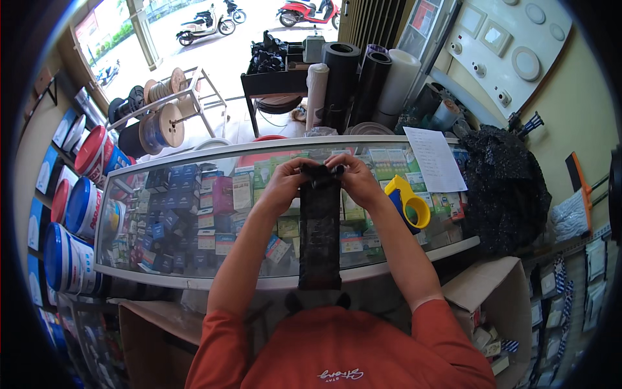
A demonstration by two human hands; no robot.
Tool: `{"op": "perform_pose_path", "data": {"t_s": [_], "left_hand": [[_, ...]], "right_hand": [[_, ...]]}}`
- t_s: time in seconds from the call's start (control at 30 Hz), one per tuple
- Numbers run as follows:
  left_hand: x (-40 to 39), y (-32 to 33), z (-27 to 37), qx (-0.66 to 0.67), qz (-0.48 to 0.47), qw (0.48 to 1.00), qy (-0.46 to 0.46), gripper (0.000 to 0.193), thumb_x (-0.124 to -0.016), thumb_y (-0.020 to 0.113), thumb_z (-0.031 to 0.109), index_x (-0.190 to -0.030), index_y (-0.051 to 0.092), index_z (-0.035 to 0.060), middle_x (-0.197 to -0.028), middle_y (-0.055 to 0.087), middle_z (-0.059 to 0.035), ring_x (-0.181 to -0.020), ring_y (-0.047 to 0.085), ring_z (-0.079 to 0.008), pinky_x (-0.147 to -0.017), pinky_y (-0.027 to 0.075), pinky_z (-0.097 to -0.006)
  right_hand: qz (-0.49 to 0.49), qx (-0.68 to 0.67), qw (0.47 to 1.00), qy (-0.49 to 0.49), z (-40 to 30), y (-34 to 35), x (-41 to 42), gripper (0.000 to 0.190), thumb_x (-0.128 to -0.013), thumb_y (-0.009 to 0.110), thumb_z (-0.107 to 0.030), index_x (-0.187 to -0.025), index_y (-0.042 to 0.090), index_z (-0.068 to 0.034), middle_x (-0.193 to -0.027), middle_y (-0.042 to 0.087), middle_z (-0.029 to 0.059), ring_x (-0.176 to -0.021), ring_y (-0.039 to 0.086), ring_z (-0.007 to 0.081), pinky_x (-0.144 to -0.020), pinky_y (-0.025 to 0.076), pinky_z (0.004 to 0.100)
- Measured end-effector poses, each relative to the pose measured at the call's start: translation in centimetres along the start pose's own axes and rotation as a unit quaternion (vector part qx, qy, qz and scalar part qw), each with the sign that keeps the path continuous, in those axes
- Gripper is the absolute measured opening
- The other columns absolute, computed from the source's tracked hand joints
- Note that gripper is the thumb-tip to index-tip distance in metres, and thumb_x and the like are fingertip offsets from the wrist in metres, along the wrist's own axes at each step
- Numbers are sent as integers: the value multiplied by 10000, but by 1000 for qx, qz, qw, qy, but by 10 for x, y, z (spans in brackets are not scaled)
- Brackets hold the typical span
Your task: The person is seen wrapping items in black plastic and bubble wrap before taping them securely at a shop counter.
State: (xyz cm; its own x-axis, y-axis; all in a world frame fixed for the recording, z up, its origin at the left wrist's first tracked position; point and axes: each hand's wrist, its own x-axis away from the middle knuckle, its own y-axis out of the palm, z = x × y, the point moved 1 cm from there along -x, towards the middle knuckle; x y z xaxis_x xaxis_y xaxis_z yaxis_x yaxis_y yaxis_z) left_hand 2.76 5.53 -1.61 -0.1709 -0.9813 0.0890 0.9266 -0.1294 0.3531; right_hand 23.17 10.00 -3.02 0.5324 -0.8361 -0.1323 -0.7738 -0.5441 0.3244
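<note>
A long black plastic-wrapped package point(319, 233) lies over the glass counter top, its near end at the counter's front edge. My left hand point(286, 181) grips the gathered plastic at the far end from the left. On the other side, my right hand point(357, 179) pinches the same bunched end. What is inside the plastic is hidden. To the right of my right forearm sits a yellow and blue tape dispenser point(409, 204). A white sheet of paper with handwriting point(434, 158) rests beyond it on the counter.
The glass display counter point(204, 279) holds many small boxes. A heap of black bubble wrap point(508, 189) crowds its right end. Open cardboard boxes point(505, 287) point(155, 323) stand on both near sides. Paint buckets point(73, 257) line the left; plastic rolls point(340, 73) and cable spools point(163, 129) stand beyond.
</note>
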Motion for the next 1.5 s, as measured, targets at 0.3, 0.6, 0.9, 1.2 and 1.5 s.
{"op": "perform_pose_path", "data": {"t_s": [0.3,0.6,0.9,1.2,1.5], "left_hand": [[7,-13,-5,57,-21,998,-29,241,-905,508,-69,-1001,694,52,-976,719,-72,-840,697,-145,-717,594,-287],[30,10,-4,146,69,984,-77,275,-943,695,265,-1076,642,31,-1230,638,-132,-1046,664,-201,-818,579,-347],[48,15,-8,87,2,986,-140,354,-945,729,202,-1208,599,4,-1035,705,-71,-888,716,-162,-763,604,-295],[79,9,12,74,68,995,12,277,-911,740,93,-1144,649,-29,-1037,715,-78,-895,704,-157,-812,574,-299],[103,48,68,-186,171,924,288,344,-870,800,103,-1149,658,-41,-1024,734,-84,-919,692,-130,-829,556,-277]], "right_hand": [[-50,284,957,-30,-33,23,38,319,-896,733,-77,-1213,695,-85,-1218,586,62,-1152,621,191,-955,528,326],[-17,365,928,-77,-12,25,50,439,-802,855,-138,-1219,723,-99,-1187,601,98,-1086,641,216,-932,525,327],[19,487,864,-124,-39,39,73,577,-833,820,-326,-1352,637,-153,-1234,615,250,-1186,591,401,-1009,482,419],[234,780,580,37,-70,0,174,781,-813,803,-260,-1493,444,-126,-1067,600,121,-1022,610,325,-872,494,459],[255,632,731,-42,-125,9,159,690,-812,774,-158,-1436,505,-40,-1154,642,161,-1043,654,308,-951,506,449]]}}
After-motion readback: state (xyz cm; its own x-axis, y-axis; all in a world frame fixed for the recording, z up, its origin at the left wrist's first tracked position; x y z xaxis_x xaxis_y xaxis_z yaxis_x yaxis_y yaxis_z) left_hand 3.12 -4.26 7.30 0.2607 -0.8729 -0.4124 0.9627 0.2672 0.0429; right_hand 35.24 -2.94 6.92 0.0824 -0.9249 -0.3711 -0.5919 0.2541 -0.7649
